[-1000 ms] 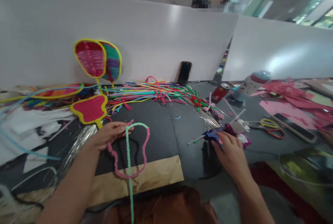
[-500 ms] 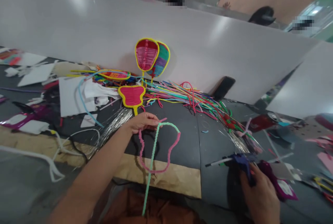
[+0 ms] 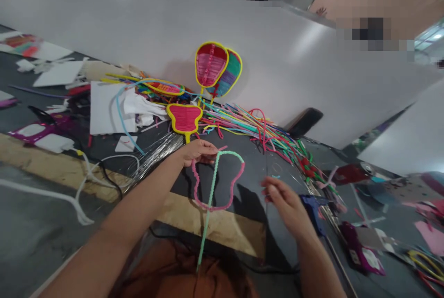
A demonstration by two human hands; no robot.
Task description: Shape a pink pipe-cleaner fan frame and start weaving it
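Note:
My left hand (image 3: 201, 151) is closed, pinching the top of a pipe cleaner frame (image 3: 231, 191). The frame is a wavy loop, pink with a green stretch at the upper right, and a green stem runs down across it past the lower edge. My right hand (image 3: 282, 198) is held out to the right of the loop, apart from it, with loosely bent fingers and nothing seen in them. Just beyond its wrist lies a blue glue gun (image 3: 314, 215) on the dark table. A pink fan shape with a yellow rim (image 3: 184, 118) lies above my left hand.
Two yellow-rimmed fans (image 3: 211, 64) lean on the white partition (image 3: 138, 25). Several loose pipe cleaners (image 3: 243, 122) lie along its foot, near a black phone-like object (image 3: 305, 122). To the right are a red can (image 3: 350, 173) and yellow-handled scissors (image 3: 419, 261); white paper (image 3: 107, 108) lies left.
My right hand has let go of the glue gun, now on the table, and moved left toward the pipe cleaner frame. My left hand keeps its pinch. The camera view has shifted.

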